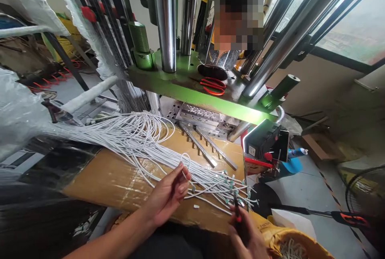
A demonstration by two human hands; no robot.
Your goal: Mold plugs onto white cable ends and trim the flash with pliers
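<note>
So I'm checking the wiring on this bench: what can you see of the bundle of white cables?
The bundle of white cables is many thin strands with a rubbery look, running from a tight sheaf at the left into loose curves across a taped cardboard sheet. Its far ends, tipped with small green pieces, spread out near the right hand. The left hand holds one strand bent into a loop.
</note>
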